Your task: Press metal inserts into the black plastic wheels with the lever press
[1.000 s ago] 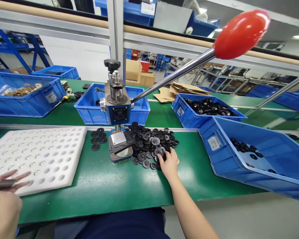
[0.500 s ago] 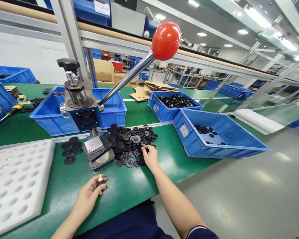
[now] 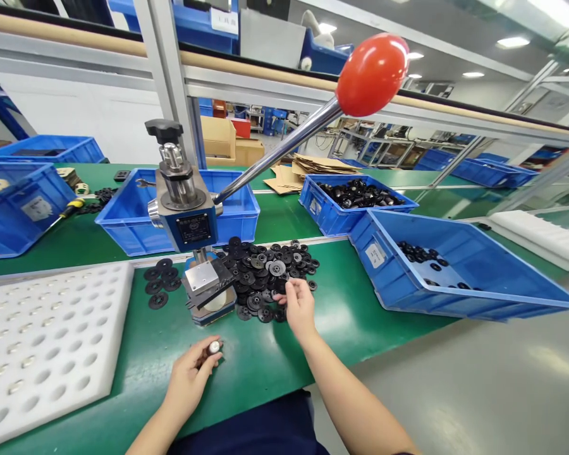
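Observation:
My left hand (image 3: 195,368) is closed round a small dark cylindrical part (image 3: 214,347), whose round silvery end faces up between thumb and fingers. It is just above the green bench, in front of the hand press (image 3: 189,221). At the right edge of a heap of black plastic discs (image 3: 251,278), my right hand (image 3: 299,306) has thumb and fingers drawn together. What lies between those fingertips is too small to make out. Several more black discs (image 3: 158,300) lie left of the press base. The press lever ends in a red knob (image 3: 373,74), raised to the upper right.
On the left lies a white foam tray (image 3: 116,354) with round holes, many filled with silvery-topped parts. A large blue bin (image 3: 379,278) with small black parts stands right. Behind it, another blue bin (image 3: 315,205) holds dark parts. A screwdriver (image 3: 71,208) leans at left.
The part in my left hand has turned: its pale narrow tip pointed up before, and its silvery end shows now. My right hand stays at the heap. The view has swung left.

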